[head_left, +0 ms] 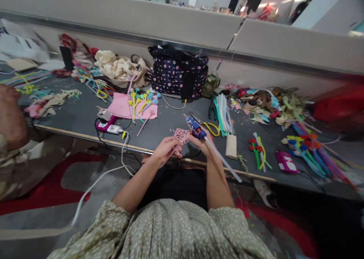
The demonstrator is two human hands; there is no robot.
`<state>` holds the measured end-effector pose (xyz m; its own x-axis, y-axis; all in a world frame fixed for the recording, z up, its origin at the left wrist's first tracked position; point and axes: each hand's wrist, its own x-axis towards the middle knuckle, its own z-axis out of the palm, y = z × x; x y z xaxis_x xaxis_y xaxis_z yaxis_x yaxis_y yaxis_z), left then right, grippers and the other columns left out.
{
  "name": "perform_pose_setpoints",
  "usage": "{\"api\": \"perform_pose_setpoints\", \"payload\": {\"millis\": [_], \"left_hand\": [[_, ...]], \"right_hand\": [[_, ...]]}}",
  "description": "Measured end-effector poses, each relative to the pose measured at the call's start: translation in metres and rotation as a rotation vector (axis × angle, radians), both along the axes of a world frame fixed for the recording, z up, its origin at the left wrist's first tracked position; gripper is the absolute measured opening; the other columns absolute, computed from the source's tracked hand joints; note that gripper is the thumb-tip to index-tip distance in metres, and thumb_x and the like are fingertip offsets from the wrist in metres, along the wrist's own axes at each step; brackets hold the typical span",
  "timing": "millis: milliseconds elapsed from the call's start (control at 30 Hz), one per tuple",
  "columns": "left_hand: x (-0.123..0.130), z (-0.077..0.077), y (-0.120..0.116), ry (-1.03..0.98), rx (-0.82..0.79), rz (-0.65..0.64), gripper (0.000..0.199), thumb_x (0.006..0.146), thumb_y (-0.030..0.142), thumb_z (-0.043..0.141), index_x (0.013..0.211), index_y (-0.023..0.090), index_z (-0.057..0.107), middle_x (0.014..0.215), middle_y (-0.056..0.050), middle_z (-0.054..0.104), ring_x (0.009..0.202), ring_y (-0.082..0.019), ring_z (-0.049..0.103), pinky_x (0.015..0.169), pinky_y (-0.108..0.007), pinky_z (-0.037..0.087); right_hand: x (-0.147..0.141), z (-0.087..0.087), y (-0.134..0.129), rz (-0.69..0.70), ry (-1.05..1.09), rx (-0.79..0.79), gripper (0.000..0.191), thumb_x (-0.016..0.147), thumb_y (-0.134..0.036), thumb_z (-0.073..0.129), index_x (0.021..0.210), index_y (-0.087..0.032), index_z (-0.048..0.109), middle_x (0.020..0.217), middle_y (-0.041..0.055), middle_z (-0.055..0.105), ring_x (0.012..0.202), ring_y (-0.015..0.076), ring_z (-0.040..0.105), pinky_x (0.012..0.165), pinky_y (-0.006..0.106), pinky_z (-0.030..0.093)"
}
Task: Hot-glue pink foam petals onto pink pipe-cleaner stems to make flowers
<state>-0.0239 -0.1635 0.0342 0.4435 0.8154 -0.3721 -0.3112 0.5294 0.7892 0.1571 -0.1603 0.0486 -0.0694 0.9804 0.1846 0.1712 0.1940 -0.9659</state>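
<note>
1. Visibly, one dark patterned bag (173, 75) stood at the rear of the grey table (167, 119); its contents could not be seen.
2. One beige bag (140, 69) lay to its left, cream cloth (109, 64) bunched at it. One greenish jar (211, 84) stood to its right, contents unclear.
3. One translucent plastic bag (27, 43) lay at far left; what it held could not be determined.
4. The stem (169, 155) was thin, straight and pale pinkish, slanting down over the table's front edge. The left hand (166, 149) had fingertips pinched together on it.
5. The glue gun (196, 127) was blue, with one long clear glue stick (223, 160) projecting rearward. The right hand (200, 141) was clasped around it.
6. Small pink pieces (181, 134) formed one cluster between the hands, too many and too small to count; whether either hand touched them was unclear.
7. Counted besides: two magenta devices, one left (106, 124), one right (286, 162); one tan cylinder (231, 146); one pink sheet (119, 105) bearing several colourful stems (143, 102).
</note>
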Motion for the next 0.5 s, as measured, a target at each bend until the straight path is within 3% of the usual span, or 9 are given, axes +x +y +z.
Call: {"api": "perform_pose_setpoints", "payload": {"millis": [200,500], "left_hand": [[-0.0013,0.0029,0.0000,-0.001,0.012,0.030,0.020,0.067,0.027,0.071,0.071,0.009,0.064,0.054,-0.002,0.063,0.037,-0.010,0.054,0.050,-0.027,0.054],[-0.0010,0.0031,-0.0008,0.000,0.030,0.026,0.020,0.069,0.028,0.071,0.071,0.009,0.064,0.054,-0.002,0.062,0.037,-0.011,0.054,0.048,-0.027,0.053]], "right_hand": [[-0.0008,-0.0012,-0.0004,-0.095,0.088,-0.022,0.028,0.064,-0.038,0.079,0.081,-0.021,0.064,0.073,-0.0012,0.061,0.062,0.0145,0.053,0.058,0.026,0.044],[-0.0027,0.0062,-0.0018,-0.005,0.012,0.042,0.021,0.069,-0.033,0.075,0.080,-0.022,0.062,0.077,-0.0019,0.061,0.067,0.0143,0.054,0.064,0.026,0.044]]}}
